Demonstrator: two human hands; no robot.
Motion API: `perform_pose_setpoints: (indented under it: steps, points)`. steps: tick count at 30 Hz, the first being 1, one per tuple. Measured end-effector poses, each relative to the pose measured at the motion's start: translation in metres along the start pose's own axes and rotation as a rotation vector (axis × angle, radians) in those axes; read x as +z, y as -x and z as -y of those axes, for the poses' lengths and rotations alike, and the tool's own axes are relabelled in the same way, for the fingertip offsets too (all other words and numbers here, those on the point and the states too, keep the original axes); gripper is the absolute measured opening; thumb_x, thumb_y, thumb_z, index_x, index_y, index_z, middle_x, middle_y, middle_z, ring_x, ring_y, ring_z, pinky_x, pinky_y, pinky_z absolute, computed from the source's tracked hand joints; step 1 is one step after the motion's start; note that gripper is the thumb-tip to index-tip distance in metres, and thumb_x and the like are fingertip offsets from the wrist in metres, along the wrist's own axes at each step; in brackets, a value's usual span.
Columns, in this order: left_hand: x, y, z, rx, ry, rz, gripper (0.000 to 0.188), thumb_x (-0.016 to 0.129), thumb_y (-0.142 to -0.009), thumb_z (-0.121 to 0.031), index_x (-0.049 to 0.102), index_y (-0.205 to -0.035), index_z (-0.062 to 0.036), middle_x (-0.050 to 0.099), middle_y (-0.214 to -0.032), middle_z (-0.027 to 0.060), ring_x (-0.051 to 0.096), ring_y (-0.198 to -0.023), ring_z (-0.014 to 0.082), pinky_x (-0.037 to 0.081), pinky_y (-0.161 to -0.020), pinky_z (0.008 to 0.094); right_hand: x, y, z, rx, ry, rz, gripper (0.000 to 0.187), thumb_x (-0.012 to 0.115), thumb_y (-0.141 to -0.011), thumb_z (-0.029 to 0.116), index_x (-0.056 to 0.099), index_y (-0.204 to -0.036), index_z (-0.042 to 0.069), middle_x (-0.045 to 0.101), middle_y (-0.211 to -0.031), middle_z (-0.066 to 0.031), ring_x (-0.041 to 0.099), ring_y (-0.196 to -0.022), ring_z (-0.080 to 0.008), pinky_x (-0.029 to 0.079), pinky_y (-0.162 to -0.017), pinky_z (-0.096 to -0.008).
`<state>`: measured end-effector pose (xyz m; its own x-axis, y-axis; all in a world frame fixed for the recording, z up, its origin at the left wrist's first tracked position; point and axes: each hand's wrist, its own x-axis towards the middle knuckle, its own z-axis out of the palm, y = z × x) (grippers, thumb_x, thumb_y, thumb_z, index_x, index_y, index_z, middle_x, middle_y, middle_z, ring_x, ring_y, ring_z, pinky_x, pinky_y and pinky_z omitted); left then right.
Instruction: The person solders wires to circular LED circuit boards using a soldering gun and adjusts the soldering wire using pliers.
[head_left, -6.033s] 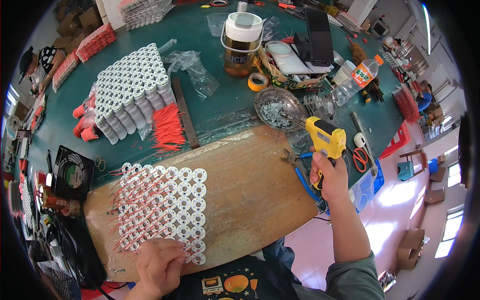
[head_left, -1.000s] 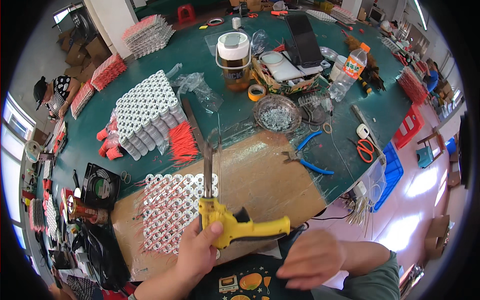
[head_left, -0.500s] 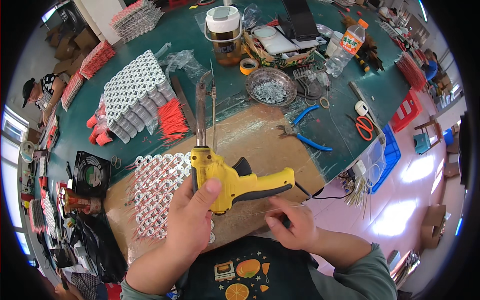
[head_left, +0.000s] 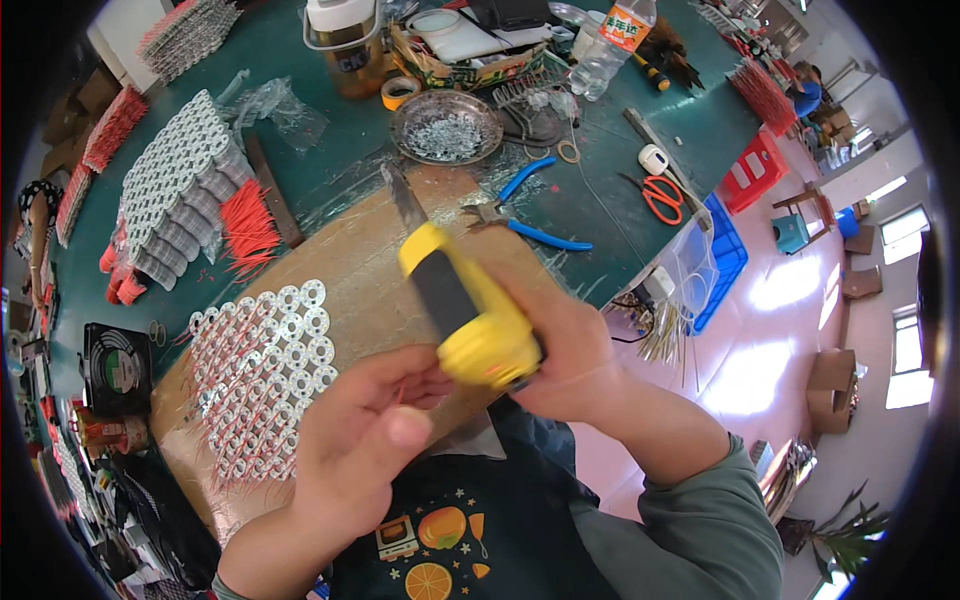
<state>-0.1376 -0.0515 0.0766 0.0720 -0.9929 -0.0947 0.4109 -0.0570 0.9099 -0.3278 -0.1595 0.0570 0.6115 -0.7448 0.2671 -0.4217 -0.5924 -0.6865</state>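
A yellow and black soldering gun is in my right hand, whose fingers wrap its handle. The gun is smeared by motion. Its metal barrel points away over the brown board, and its rounded back end faces me. Close beside that back end is my left hand, palm turned up, thumb apart and fingers loosely curled; I make out nothing held in it. On the board to the left lie rows of white round discs with thin red wires across them.
Blue-handled pliers lie beyond the board, with a metal dish of clippings behind. Stacked white discs and red wires stand far left. Orange-handled scissors lie right. A black fan stands at left.
The soldering gun has passed from my left hand to my right hand and turned, its back end now toward me. My left hand has let go. The whole view has shifted.
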Motion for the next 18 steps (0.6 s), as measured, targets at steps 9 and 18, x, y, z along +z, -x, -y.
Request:
perform_pose_setpoints:
  steps: [9, 18]
  points:
    - [-0.053, 0.034, -0.016, 0.100, -0.293, -0.251, 0.028, 0.057, -0.100, -0.017, 0.060, -0.114, 0.0074, 0.070, -0.102, 0.0209, 0.070, -0.092, 0.0288, 0.056, -0.084, 0.0396, -0.063, -0.016, -0.044, 0.228, -1.416, -0.217, 0.066, 0.057, -0.094, 0.037, 0.037, -0.143, -0.002, 0.054, -0.080, -0.0052, 0.050, -0.059, -0.0130, 0.045, -0.060, -0.0337]
    - [-0.097, 0.056, -0.023, 0.380, -0.580, -0.542, 0.053, 0.059, -0.099, -0.021, 0.040, -0.141, 0.0049, 0.069, -0.097, 0.0159, 0.066, -0.086, 0.0221, 0.054, -0.083, 0.0367, -0.077, -0.028, -0.051, 0.200, -1.128, -0.250, 0.070, 0.065, -0.089, 0.035, 0.039, -0.142, -0.003, 0.053, -0.079, -0.0060, 0.053, -0.060, -0.0147, 0.047, -0.058, -0.0310]
